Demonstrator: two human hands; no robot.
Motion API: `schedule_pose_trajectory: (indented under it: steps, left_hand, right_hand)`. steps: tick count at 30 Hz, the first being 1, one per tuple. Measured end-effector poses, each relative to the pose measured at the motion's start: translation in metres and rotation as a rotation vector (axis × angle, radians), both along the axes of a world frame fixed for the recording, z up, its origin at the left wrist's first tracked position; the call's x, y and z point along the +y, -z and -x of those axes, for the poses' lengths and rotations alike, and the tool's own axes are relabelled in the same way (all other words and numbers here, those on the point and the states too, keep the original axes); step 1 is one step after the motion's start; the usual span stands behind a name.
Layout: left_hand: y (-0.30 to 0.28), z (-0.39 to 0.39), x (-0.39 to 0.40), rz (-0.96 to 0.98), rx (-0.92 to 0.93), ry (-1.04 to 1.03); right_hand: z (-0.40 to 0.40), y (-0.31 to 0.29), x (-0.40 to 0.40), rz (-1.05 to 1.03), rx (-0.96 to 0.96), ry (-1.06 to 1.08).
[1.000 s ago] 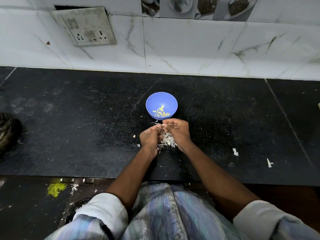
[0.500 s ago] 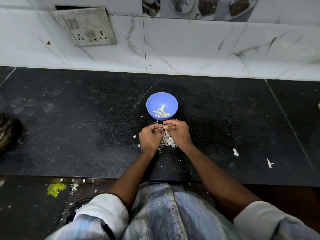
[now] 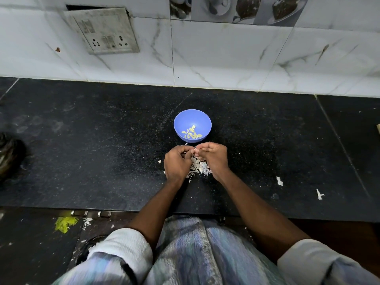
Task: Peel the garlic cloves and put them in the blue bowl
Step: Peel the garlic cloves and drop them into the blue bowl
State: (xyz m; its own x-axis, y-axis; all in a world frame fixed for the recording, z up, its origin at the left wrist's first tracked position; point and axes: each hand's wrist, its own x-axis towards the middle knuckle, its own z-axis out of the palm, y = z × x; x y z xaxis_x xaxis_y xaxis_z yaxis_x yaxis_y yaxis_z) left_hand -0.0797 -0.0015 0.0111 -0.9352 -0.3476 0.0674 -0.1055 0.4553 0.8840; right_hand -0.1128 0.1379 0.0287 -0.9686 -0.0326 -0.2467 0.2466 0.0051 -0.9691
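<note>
The blue bowl (image 3: 192, 120) stands on the black counter (image 3: 102, 151) and holds several peeled, pale yellow garlic cloves (image 3: 191, 133). Just in front of it, my left hand (image 3: 176, 163) and my right hand (image 3: 214, 158) are curled, with their fingertips meeting. Between the fingertips they pinch a small garlic clove (image 3: 195, 150), mostly hidden by the fingers. A heap of white garlic skins (image 3: 198, 168) lies on the counter under and between my hands.
Loose skin scraps (image 3: 279, 180) lie on the counter to the right. A dark object (image 3: 9, 155) sits at the counter's left edge. The tiled wall (image 3: 226, 58) with a socket plate (image 3: 104, 30) rises behind the bowl. The counter's front edge (image 3: 82, 208) runs just before my body.
My hands have risen slightly from the skin heap toward the bowl, and their fingertips have closed together on the clove. The bowl has not moved.
</note>
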Motion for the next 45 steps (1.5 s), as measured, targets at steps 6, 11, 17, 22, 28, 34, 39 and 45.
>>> schedule_pose_trajectory:
  steps: [6,11,17,22,28,34,39,45]
  left_hand:
    - [-0.003,-0.001,0.001,0.037,0.048,-0.019]
    - [-0.004,-0.002,-0.002,0.115,0.076,-0.004]
    - [-0.005,-0.004,-0.002,0.063,0.068,0.000]
    - [-0.009,-0.004,0.001,-0.013,0.062,0.011]
    - [-0.006,-0.003,0.002,-0.059,0.069,-0.008]
    - [0.002,-0.001,-0.001,-0.146,0.023,-0.017]
    - [0.001,0.001,-0.003,-0.132,0.041,0.003]
    - [0.003,0.000,-0.006,-0.044,0.071,0.035]
  right_hand:
    - [0.001,-0.002,-0.003,0.036,0.001,-0.009]
    - [0.000,0.001,-0.001,0.045,0.024,-0.050]
    - [0.000,0.004,-0.003,-0.005,0.047,-0.065]
    - [0.000,0.007,-0.005,-0.036,0.061,-0.064]
    - [0.000,0.008,-0.006,-0.035,0.064,-0.062]
    - [0.000,0.004,-0.005,-0.027,0.080,-0.040]
    - [0.002,0.004,-0.004,-0.075,0.108,-0.058]
    - [0.008,0.008,-0.002,-0.189,0.151,-0.106]
